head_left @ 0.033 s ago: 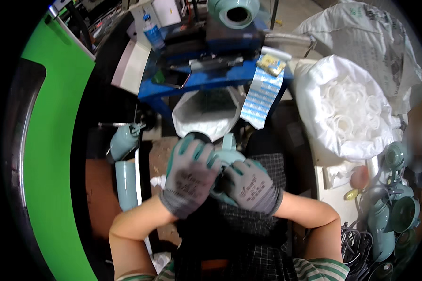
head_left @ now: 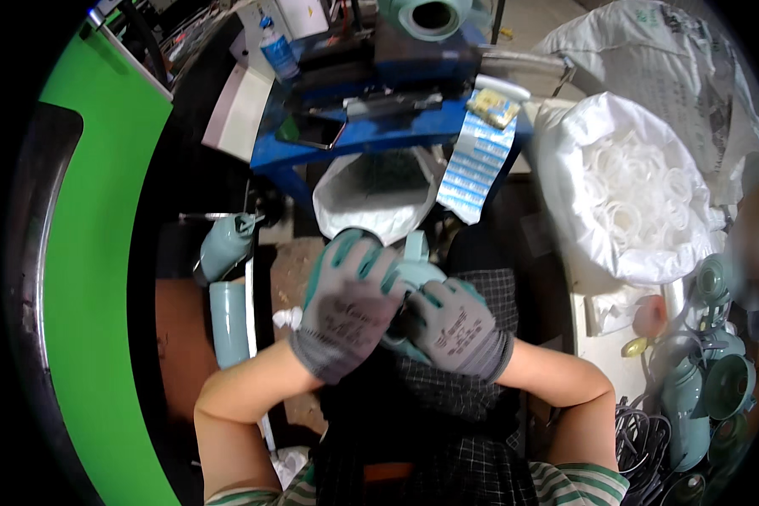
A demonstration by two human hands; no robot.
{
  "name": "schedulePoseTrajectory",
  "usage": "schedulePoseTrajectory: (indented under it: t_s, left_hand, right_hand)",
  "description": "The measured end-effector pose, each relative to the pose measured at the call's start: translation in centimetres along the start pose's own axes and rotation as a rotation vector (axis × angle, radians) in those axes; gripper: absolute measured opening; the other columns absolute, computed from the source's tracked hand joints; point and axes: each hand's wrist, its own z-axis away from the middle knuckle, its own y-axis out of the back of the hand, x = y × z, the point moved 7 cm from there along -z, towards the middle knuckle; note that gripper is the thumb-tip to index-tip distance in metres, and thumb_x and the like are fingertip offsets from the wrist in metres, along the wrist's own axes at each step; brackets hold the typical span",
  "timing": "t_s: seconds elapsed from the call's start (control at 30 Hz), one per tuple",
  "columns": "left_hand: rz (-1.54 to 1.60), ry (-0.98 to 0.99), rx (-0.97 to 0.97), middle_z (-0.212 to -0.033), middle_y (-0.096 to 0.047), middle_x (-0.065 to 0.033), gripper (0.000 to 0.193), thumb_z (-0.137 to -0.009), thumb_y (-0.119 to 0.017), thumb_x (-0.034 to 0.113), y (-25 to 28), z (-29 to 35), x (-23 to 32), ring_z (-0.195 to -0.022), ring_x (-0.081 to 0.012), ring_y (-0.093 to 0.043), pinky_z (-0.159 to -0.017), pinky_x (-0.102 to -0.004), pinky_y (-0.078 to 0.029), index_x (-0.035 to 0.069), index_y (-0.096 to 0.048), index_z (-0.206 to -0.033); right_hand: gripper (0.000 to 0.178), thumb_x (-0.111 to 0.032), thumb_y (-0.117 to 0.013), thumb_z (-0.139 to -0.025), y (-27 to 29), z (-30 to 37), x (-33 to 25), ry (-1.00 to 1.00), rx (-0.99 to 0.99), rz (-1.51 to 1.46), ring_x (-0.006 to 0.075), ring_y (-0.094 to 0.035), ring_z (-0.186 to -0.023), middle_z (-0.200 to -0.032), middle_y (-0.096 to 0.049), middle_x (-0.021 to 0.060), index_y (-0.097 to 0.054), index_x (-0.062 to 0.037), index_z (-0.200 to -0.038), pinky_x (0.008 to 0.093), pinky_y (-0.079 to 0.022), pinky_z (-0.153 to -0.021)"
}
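Over the lap, left fingers (head_left: 386,274): gripping the pale-green part (head_left: 420,271), tips hidden.
Right fingers (head_left: 444,295): grasping it too; uneven pressure could twist it free.
Pale-green part: short of the blue worktop's (head_left: 282,153) near edge; slacken, and it could drop.
White sack (head_left: 346,218): gaping below that edge, might swallow it.
Label sheet (head_left: 479,164): drooping off the near right corner; brushed, it could slide.

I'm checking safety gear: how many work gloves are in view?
2: one gray-and-teal work glove on the left hand, another on the right hand. More may be hidden.
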Motion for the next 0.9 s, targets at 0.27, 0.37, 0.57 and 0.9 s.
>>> schedulePoseTrajectory:
  t_s: [0.27,0.37,0.57,0.9]
  left_hand:
    - [0.186,-0.090,-0.137,-0.114,-0.062,-0.0079,0.025,-0.068,-0.080,0.023,-2.0,-1.9,-0.5,-0.111,-0.0286,-0.059,-0.094,-0.0418,-0.051,0.011,-0.075,-0.089]
    - [0.191,-0.111,-0.172,-0.115,-0.061,-0.0071,0.026,-0.067,-0.081,0.024,-2.5,-1.8,-0.5,-0.111,-0.0281,-0.059,-0.092,-0.0407,-0.052,0.012,-0.075,-0.089]
    - [0.072,-0.108,-0.158,-0.114,-0.061,-0.0067,0.038,-0.066,-0.081,0.024,-2.3,-1.4,0.0,-0.104,-0.0253,-0.063,-0.082,-0.0366,-0.056,0.013,-0.073,-0.102]
    - [1.062,0.025,0.368,-0.116,-0.067,-0.0201,0.050,-0.084,-0.083,0.027,-1.9,-4.1,-0.8,-0.109,-0.0352,-0.067,-0.091,-0.0418,-0.054,0.001,-0.065,-0.123]
  right_hand:
    - [0.026,-0.033,-0.076,-0.076,-0.4,0.6,-0.2,0.131,0.013,0.057,0.0231,-0.059,-0.101,-0.110,-0.062,0.0052,-0.076,-0.0153,-0.096,0.0400,-0.053,-0.082]
    - [0.026,-0.032,-0.076,-0.076,-0.1,0.8,-0.3,0.123,0.025,0.037,0.0229,-0.059,-0.100,-0.110,-0.062,0.0044,-0.076,-0.0154,-0.096,0.0397,-0.053,-0.081]
    - [0.028,-0.033,-0.078,-0.075,-0.3,1.3,-0.4,0.126,0.061,0.009,0.0233,-0.059,-0.099,-0.109,-0.062,0.0050,-0.076,-0.0141,-0.095,0.0392,-0.051,-0.078]
    - [0.082,-0.040,-0.100,-0.066,8.5,7.8,3.1,-0.102,0.438,-0.032,0.0274,-0.068,-0.108,-0.118,-0.064,0.0148,-0.055,-0.0059,-0.126,0.0443,-0.059,-0.082]
